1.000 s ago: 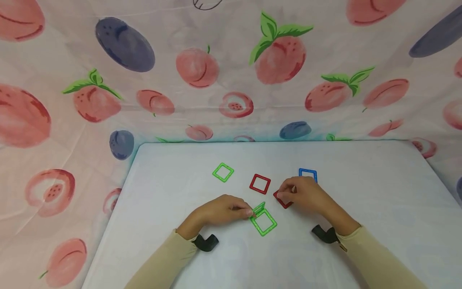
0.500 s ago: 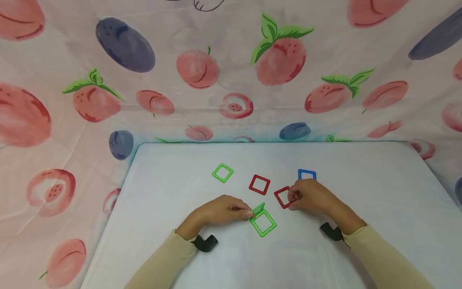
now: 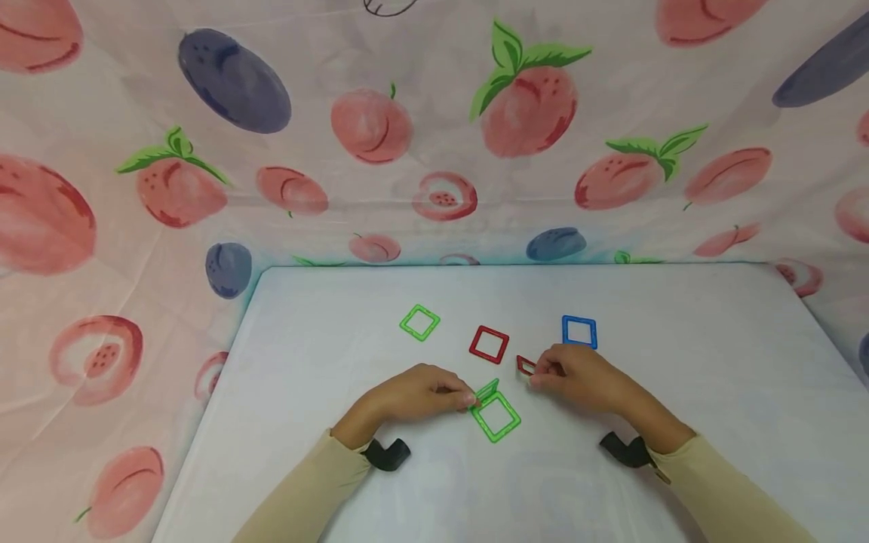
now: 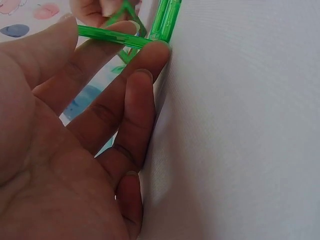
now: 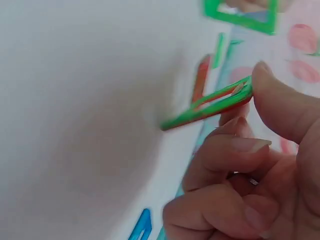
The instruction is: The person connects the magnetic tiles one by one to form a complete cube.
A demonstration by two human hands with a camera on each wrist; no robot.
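Note:
My left hand [image 3: 424, 394] pinches an upright green square magnetic tile [image 4: 112, 35] between thumb and fingers. It stands along one edge of another green tile [image 3: 508, 430], which lies flat on the table. My right hand [image 3: 587, 377] holds a red square tile [image 3: 526, 359] by its edge, tilted up, just right of the green pair. In the right wrist view the held tile [image 5: 205, 111] shows green along with red; whether that is a second tile or a reflection I cannot tell. Its near part is covered by my fingers.
Farther back on the white table [image 3: 326, 324] lie a green tile [image 3: 411, 332], a red tile [image 3: 494, 330] and a blue tile [image 3: 579, 319]. Fruit-printed cloth [image 3: 407, 45] rises behind the table. Black mounts [image 3: 388, 455] sit at both wrists.
My right hand slid its grip to the right along the red tile, then tipped it up from the table. The blue tile shows more fully. My left hand has stayed put.

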